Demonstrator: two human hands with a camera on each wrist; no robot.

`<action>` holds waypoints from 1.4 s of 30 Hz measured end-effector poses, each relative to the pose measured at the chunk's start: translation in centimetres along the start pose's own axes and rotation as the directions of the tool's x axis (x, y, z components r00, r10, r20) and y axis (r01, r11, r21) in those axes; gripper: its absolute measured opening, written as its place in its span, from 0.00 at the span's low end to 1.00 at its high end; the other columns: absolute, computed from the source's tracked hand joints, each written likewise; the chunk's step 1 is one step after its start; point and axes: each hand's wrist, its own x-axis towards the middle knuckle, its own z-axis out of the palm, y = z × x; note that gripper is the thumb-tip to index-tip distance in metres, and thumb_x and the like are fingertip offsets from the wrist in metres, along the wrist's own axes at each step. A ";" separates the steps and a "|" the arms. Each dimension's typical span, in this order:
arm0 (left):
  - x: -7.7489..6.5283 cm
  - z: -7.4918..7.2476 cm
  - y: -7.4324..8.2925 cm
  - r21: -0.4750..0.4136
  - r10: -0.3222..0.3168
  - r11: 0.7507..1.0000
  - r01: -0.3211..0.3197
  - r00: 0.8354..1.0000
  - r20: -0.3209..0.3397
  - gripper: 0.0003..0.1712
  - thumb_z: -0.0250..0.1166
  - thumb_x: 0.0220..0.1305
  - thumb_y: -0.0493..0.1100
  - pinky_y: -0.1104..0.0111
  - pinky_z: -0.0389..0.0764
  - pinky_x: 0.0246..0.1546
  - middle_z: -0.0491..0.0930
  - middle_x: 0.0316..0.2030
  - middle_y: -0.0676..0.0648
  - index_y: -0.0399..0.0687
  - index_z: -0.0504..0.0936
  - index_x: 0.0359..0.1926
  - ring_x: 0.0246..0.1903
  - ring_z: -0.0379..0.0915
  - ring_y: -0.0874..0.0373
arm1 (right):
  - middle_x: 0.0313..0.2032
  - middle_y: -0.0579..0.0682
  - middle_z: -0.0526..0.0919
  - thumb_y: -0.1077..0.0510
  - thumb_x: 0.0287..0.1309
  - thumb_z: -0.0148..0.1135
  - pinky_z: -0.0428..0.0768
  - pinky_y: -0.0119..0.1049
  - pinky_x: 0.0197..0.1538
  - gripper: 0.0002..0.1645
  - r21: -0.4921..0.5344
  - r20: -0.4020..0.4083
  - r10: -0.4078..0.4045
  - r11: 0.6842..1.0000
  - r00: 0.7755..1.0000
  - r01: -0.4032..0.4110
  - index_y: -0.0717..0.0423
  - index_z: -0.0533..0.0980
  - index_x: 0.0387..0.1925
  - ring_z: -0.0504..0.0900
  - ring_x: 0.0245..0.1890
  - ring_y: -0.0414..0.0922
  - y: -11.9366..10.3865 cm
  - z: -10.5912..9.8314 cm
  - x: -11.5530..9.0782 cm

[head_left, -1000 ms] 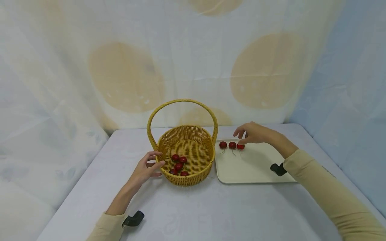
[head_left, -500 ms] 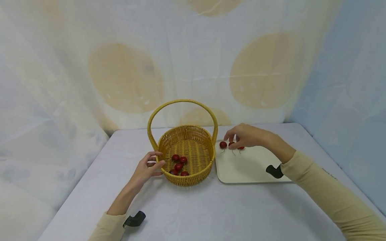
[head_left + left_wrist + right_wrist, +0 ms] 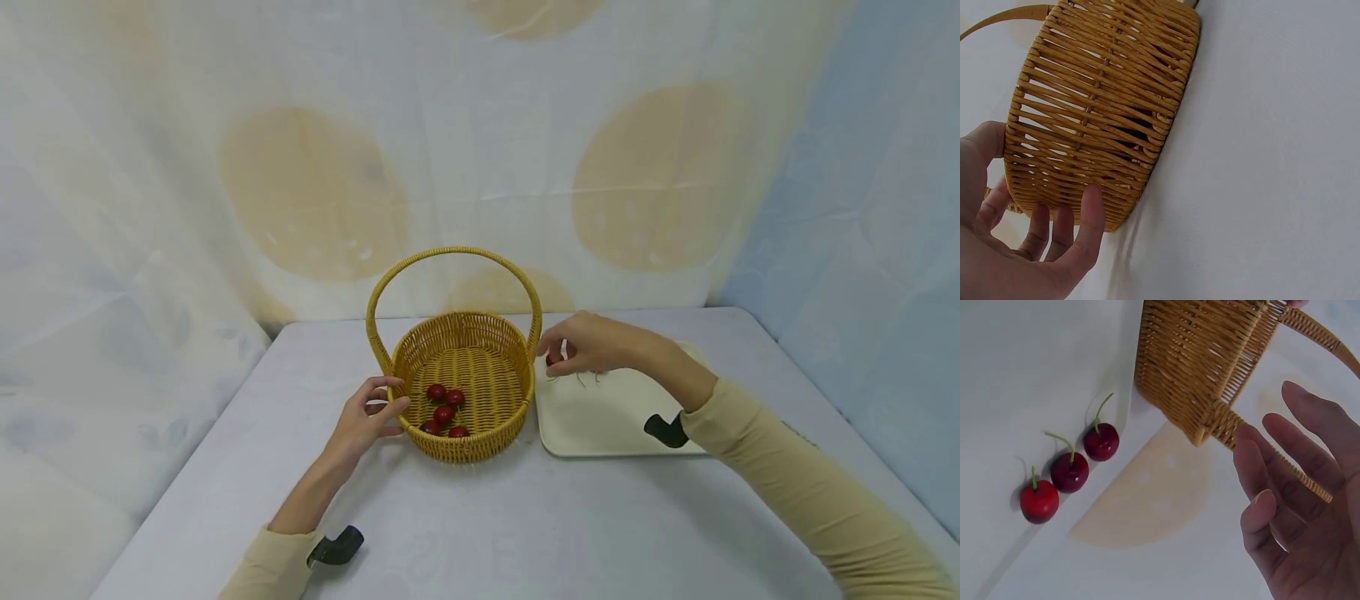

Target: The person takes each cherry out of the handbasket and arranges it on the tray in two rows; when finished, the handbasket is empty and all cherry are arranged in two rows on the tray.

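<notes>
A round yellow wicker basket (image 3: 495, 442) with a tall arched handle stands mid-table, several red cherries (image 3: 444, 414) lying on its floor. My left hand (image 3: 360, 425) rests at its left side; in the left wrist view the spread fingers (image 3: 1090, 219) lie against the woven wall, the thumb at the rim. Right of the basket, three stemmed cherries sit in a row at the back of a cream tray (image 3: 615, 425). Over the leftmost cherry (image 3: 1102, 442) hovers my right hand (image 3: 588, 342), fingers loosely bent. The right wrist view shows that hand apart from all three and holding nothing.
The basket's handle (image 3: 453, 250) arches high beside the right hand. A white cloth covers the table (image 3: 480, 525); patterned curtains (image 3: 480, 167) hang behind and at both sides. A black wrist camera (image 3: 337, 546) juts from the left sleeve, another (image 3: 666, 431) from the right.
My right hand has travelled left along the row, from over the rightmost cherry to the leftmost beside the basket. The cherries, basket and left hand keep their places.
</notes>
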 end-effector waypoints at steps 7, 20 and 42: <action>0.0 0.2 -0.1 0.003 0.005 1.000 -0.005 1.000 -0.012 0.25 0.65 0.67 0.51 0.61 0.87 0.44 0.68 0.54 0.41 0.55 0.70 0.62 0.53 0.74 0.48 | 0.33 0.44 0.85 0.55 0.62 0.65 0.81 0.27 0.35 0.16 -0.003 -0.012 -0.065 0.998 0.998 0.065 0.57 0.81 0.50 0.82 0.30 0.38 -0.8 0.8 1.1; -0.1 0.0 0.2 0.000 0.007 1.000 -0.007 1.000 0.005 0.26 0.65 0.66 0.51 0.58 0.87 0.45 0.68 0.53 0.41 0.54 0.70 0.62 0.50 0.75 0.52 | 0.35 0.45 0.86 0.55 0.63 0.64 0.82 0.26 0.37 0.14 0.018 -0.034 -0.156 0.987 0.987 0.157 0.53 0.80 0.49 0.82 0.31 0.35 -1.4 3.5 3.7; -0.1 -0.1 0.0 -0.014 0.003 1.000 -0.003 1.000 0.008 0.28 0.66 0.64 0.54 0.57 0.87 0.46 0.68 0.54 0.42 0.55 0.71 0.62 0.51 0.74 0.52 | 0.38 0.49 0.87 0.56 0.63 0.64 0.82 0.27 0.40 0.14 0.044 -0.024 -0.190 0.981 0.981 0.191 0.56 0.81 0.49 0.85 0.36 0.42 -1.7 6.9 8.6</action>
